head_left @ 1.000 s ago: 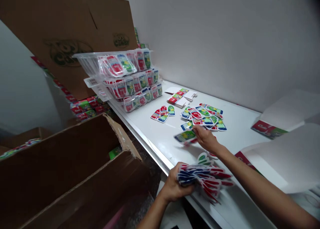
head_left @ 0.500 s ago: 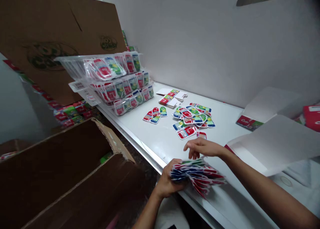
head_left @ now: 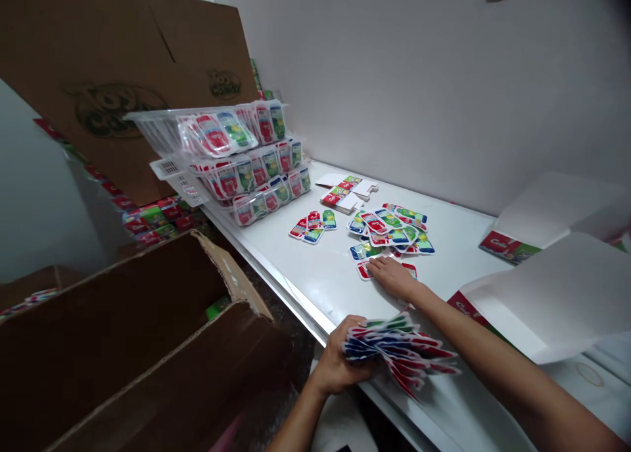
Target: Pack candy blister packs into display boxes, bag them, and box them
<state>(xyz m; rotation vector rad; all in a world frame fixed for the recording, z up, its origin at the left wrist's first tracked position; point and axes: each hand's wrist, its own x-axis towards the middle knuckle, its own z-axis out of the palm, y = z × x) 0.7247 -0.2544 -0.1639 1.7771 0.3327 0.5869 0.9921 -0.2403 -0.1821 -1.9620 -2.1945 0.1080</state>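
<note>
My left hand grips a fanned stack of small red, blue and green packets at the near edge of the white table. My right hand lies flat, fingers stretched, on a red packet at the near side of a loose pile of packets. A smaller group of packets lies to the left of the pile.
Clear trays filled with packets are stacked at the table's far left. A large open cardboard box stands left of the table, another carton behind it. Folded white cards lie on the right. A flat printed card sits behind the pile.
My right hand carried a packet from the pile to the stack in my left hand, let it go, then reached out again and now rests on a red packet.
</note>
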